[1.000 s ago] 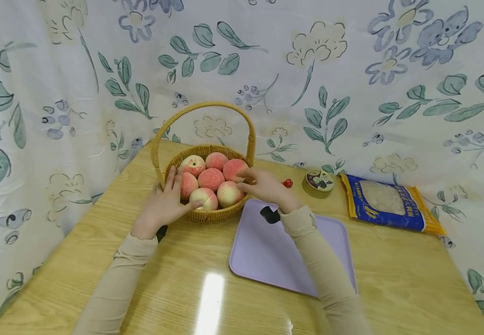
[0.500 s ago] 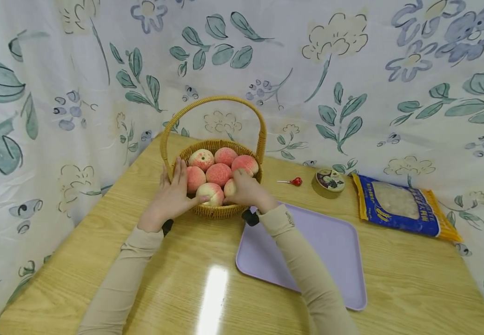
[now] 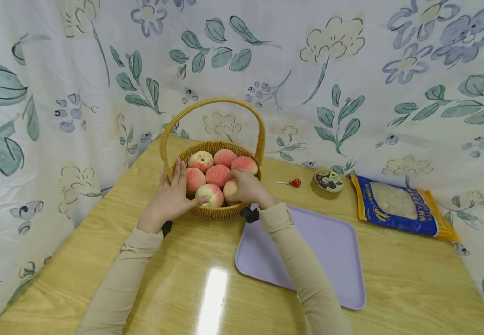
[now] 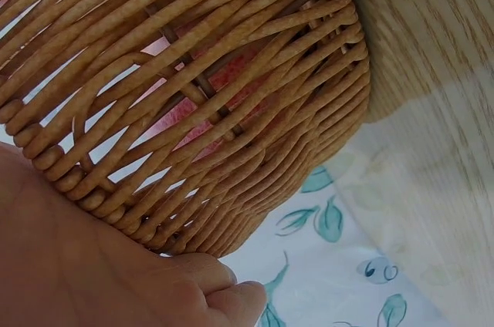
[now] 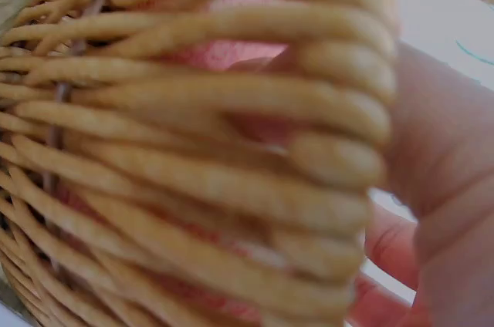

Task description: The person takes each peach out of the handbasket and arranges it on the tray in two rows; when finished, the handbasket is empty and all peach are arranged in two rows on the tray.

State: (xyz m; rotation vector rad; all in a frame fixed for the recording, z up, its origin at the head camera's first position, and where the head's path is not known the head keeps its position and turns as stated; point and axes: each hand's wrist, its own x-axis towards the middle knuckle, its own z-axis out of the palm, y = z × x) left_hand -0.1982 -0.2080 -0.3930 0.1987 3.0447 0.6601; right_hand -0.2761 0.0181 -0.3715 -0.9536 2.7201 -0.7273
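A wicker basket (image 3: 218, 213) with a tall arched handle holds several pink and cream peaches (image 3: 219, 175). My left hand (image 3: 165, 203) rests on its left rim, with straight fingers along the side and the thumb over a pale peach (image 3: 209, 194) at the front. In the left wrist view that hand (image 4: 116, 265) lies against the woven wall (image 4: 201, 111). With the right hand (image 3: 251, 188) I grip the front right peach (image 3: 230, 189) inside the basket; fingers cover much of it. The right wrist view shows the right hand (image 5: 451, 165) reaching over the rim, its fingertips largely hidden behind wicker.
Under my right forearm lies a lilac tray (image 3: 334, 260). Behind it are a red lollipop (image 3: 295, 183) and a round tin (image 3: 328, 181). A blue and yellow food packet (image 3: 401, 207) sits at the right, near the floral curtain (image 3: 283, 56).
My right hand has moved left and down from the basket's right edge and taken hold of the front right peach. The left hand stays on the rim; the head view has shifted slightly.
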